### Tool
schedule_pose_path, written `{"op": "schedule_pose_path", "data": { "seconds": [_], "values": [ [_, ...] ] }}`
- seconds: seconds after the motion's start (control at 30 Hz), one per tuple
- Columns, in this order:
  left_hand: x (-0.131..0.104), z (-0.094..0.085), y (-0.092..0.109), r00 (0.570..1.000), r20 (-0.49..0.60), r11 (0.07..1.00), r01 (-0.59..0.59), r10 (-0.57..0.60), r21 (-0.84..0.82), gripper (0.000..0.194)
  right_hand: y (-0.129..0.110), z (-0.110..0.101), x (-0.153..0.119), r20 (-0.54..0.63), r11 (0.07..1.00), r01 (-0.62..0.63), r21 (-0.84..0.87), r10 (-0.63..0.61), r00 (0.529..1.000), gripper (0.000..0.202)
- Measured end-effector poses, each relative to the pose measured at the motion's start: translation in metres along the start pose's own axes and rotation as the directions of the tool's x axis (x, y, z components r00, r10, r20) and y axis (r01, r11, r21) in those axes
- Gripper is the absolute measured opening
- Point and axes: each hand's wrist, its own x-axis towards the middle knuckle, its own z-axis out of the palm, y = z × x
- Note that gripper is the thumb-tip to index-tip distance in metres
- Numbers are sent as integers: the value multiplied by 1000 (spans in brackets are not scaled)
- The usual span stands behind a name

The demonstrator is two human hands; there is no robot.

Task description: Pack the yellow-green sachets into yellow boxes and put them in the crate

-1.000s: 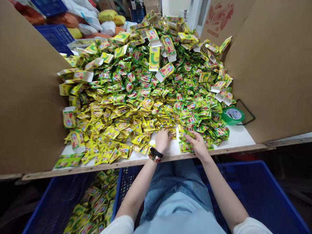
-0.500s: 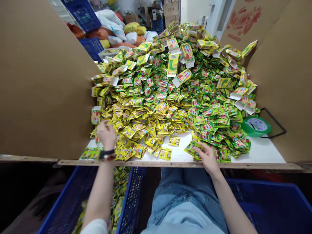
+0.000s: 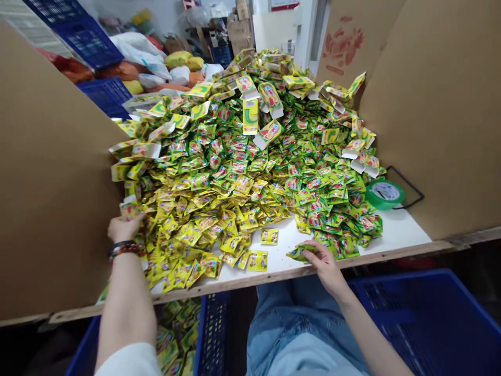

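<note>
A large heap of small yellow packets [image 3: 203, 209] and green packets [image 3: 317, 183] covers the white tabletop [image 3: 279, 250]. At the left edge of the heap, my left hand [image 3: 124, 228] is closed at a small printed box [image 3: 129, 209], which stands up beyond its fingers. My right hand [image 3: 323, 263] pinches green packets [image 3: 299, 253] just above the front of the table. Two yellow packets [image 3: 258, 260] lie apart from the heap, left of my right hand. Opened and flat printed boxes [image 3: 250, 116] rest on top of the heap.
Cardboard walls [image 3: 434, 120] flank the table on both sides. A green tape roll [image 3: 385, 194] lies at the right beside a black wire frame. Below the wooden edge [image 3: 219, 286] are a blue crate [image 3: 426, 313] at right and another with packets at left. Sacks [image 3: 136, 52] are piled behind.
The view has turned and shifted. My left hand has moved to the small printed box at the left wall. My right hand still pinches green packets, now slightly away from the green pile.
</note>
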Motion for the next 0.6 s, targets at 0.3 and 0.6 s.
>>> {"op": "schedule_pose_path", "data": {
  "seconds": [0.3,0.6],
  "values": [
    [-229,-29,107,734,284,763,-469,617,-444,59,-50,31,26,-13,956,289,-54,-290,957,15],
    [-353,-13,139,734,287,753,-441,616,-489,55,-101,29,29,376,750,445,-489,-279,884,21]
  ]
}}
